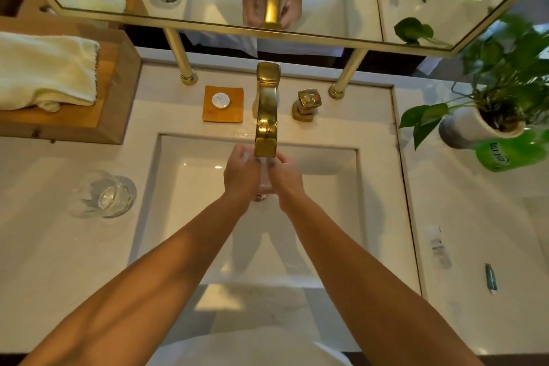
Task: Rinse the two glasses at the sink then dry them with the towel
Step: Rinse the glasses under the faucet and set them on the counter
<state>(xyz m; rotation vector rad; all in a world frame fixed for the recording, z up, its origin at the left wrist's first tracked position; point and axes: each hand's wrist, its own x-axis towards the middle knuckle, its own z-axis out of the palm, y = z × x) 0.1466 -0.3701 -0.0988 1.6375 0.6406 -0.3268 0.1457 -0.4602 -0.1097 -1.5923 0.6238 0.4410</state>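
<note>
Far left of the gold faucet (266, 116), the cream towel (44, 68) lies folded on a wooden shelf (114, 92). Nearer the faucet, still on its left, a clear glass (104, 194) stands on the counter (59, 246) beside the sink basin (166, 187). Directly under the faucet's spout, the left hand (242, 175) and right hand (286, 178) wrap around the second glass (265, 178), gripping it between them over the basin. Right of the faucet sits its handle (309, 102), then a potted plant (487, 116).

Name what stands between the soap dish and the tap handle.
The gold tap stands between the soap dish and the handle, in the head view.
</note>
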